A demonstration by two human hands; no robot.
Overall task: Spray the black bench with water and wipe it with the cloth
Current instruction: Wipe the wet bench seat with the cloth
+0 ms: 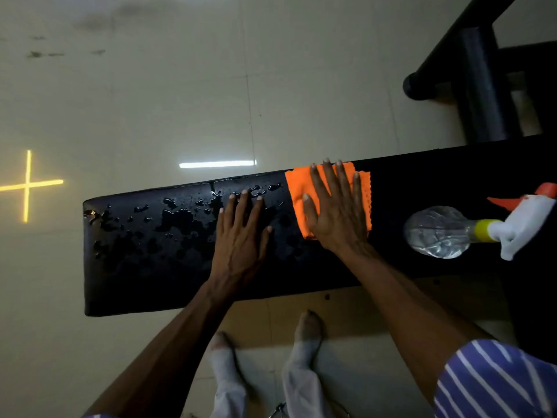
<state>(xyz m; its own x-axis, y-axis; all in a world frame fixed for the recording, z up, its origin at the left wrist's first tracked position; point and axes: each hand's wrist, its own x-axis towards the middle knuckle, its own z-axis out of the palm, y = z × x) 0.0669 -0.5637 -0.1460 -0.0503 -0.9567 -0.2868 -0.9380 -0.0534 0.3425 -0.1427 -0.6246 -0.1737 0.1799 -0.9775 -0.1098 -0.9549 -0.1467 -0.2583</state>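
Observation:
The black bench runs across the view, its left half beaded with water drops. An orange cloth lies folded on the bench near its far edge. My right hand presses flat on the cloth, fingers spread. My left hand rests flat on the wet bench surface just left of the cloth, holding nothing. A clear spray bottle with a white and orange trigger head lies on its side on the bench at the right.
Pale tiled floor surrounds the bench, with light reflections on it. A black metal frame stands beyond the bench at the top right. My feet stand close to the bench's near edge.

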